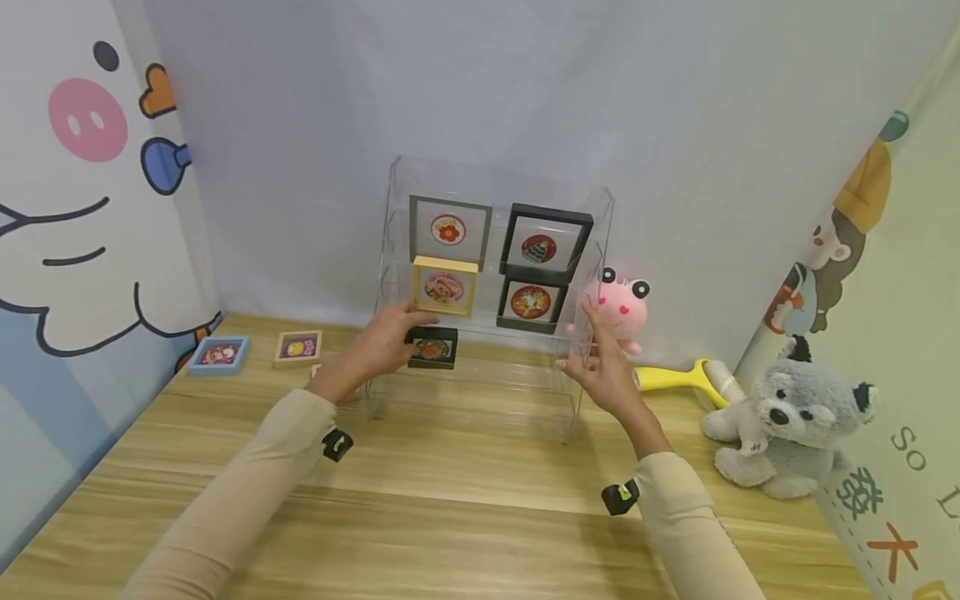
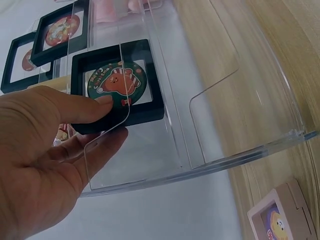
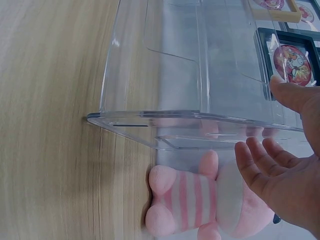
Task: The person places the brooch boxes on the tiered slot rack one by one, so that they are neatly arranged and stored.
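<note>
A clear acrylic tiered stand (image 1: 480, 412) stands on the wooden table, its back toward the pale curtain. My left hand (image 1: 384, 340) pinches a small black display frame (image 1: 433, 348) holding a green round badge, at the stand's lower left; the left wrist view shows thumb in front and fingers behind. On the tiers above are a grey frame (image 1: 448, 230), a black frame (image 1: 544, 242), a yellow frame (image 1: 445, 289) and a dark frame (image 1: 532, 302). My right hand (image 1: 609, 373) is at the stand's right side, thumb toward the front and extended fingers outside the side panel.
Left of the stand lie a blue frame (image 1: 218, 356) and a beige frame (image 1: 297, 348), with another partly hidden by my left wrist. To the right are a pink plush toy (image 1: 622, 310), a yellow-handled lint roller (image 1: 675, 378) and a grey plush dog (image 1: 806, 400).
</note>
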Tool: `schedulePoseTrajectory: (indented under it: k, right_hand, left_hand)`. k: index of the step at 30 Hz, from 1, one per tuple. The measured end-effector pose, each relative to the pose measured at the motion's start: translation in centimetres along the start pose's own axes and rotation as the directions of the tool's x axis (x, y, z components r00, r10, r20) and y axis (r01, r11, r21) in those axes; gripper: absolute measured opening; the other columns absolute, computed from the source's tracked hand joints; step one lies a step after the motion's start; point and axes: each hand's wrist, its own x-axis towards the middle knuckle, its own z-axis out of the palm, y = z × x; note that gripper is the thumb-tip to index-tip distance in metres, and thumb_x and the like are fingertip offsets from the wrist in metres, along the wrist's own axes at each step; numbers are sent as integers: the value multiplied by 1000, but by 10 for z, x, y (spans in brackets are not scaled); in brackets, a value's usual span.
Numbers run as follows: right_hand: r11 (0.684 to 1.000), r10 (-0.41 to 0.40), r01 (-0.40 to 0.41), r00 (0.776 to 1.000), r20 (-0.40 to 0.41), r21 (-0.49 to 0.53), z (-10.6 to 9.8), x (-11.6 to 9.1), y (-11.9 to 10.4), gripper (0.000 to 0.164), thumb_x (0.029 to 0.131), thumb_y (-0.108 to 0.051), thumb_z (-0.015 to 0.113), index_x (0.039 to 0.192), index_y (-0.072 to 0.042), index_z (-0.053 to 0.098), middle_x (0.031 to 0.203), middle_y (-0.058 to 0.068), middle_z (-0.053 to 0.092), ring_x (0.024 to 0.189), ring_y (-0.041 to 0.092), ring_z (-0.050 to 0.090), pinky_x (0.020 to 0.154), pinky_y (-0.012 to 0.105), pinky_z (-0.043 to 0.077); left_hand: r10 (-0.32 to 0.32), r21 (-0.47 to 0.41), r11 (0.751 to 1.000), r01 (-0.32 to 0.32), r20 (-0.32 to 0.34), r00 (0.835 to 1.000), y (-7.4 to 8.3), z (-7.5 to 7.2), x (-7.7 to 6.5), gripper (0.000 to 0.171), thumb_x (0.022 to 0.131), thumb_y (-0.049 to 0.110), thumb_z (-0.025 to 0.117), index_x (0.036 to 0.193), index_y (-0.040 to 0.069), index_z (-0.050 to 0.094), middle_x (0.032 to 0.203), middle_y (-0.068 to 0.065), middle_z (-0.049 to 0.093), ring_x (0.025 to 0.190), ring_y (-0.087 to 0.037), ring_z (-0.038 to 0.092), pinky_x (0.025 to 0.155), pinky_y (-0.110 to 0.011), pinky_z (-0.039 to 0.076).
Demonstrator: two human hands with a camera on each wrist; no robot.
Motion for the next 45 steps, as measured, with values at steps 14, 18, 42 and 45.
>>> schedulePoseTrajectory:
  k: [14, 18, 42, 45]
  right_hand:
    - [1000, -6, 6, 1000, -4, -4, -1, -1, -2, 95, 86, -8, 77, 160, -24, 19, 160, 23, 28, 117, 52, 59, 91, 57, 55]
    - [1000, -5, 5, 1000, 0, -5, 0, -1, -2, 94, 86, -8, 76, 160, -22, 19, 161, 22, 27, 118, 52, 58, 91, 58, 55]
    - [1000, 8, -8, 1000, 4, -21, -1, 1, -2, 95, 87, -10, 76, 160, -27, 18, 163, 18, 25, 118, 50, 58, 91, 56, 56]
    - [1000, 1, -1, 1000, 4, -14, -1, 1, -1, 95, 87, -9, 76, 160, -25, 18, 163, 19, 25, 118, 51, 58, 90, 56, 56]
  left_hand:
    - [20, -247, 966, -74, -213, 977, -1, -23, -27, 44, 85, -9, 66, 128, 0, 64, 111, -21, 54, 104, -36, 59, 87, -45, 59]
    - [-7, -305, 949, -81, -275, 961, -15, -30, -42, 41, 89, -8, 66, 129, 0, 63, 109, -21, 55, 103, -36, 57, 85, -47, 59]
    - [-86, -248, 964, 96, 49, 995, -119, -3, -81, 50, 87, 1, 72, 130, -15, 54, 130, -37, 55, 117, -59, 52, 99, -65, 46]
    - [-111, -227, 965, 132, 104, 988, -124, 2, -83, 51, 86, 4, 73, 130, -13, 55, 131, -38, 54, 120, -61, 50, 99, -67, 44]
